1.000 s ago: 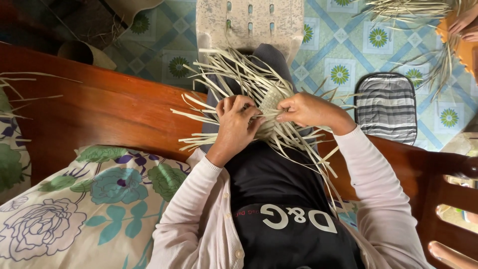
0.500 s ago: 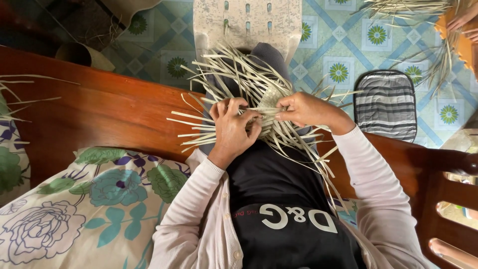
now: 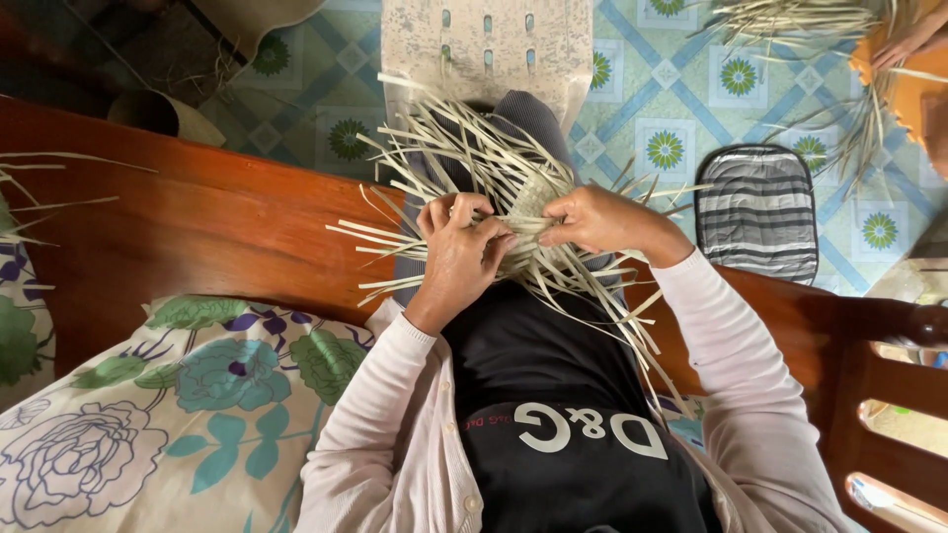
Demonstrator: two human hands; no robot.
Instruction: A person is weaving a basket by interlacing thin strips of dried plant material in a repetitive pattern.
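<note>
A small woven piece of pale straw strips (image 3: 521,202) rests over my lap, with loose strip ends fanning out on all sides. My left hand (image 3: 462,249) grips strips on its left side, fingers curled over them. My right hand (image 3: 597,219) pinches strips at the woven centre from the right. Both hands touch the weave and nearly meet. I wear a pale pink cardigan over a black top.
A brown wooden bench (image 3: 197,227) runs across under me, with a floral cushion (image 3: 188,415) at the lower left. A striped mat (image 3: 758,212) lies on the tiled floor. Another person's hand (image 3: 913,39) works straw at the top right. A pale plastic stool (image 3: 484,49) stands ahead.
The weave has turned slightly between my hands and the loose strips on the left have shifted. My left fingers have regripped over the strips.
</note>
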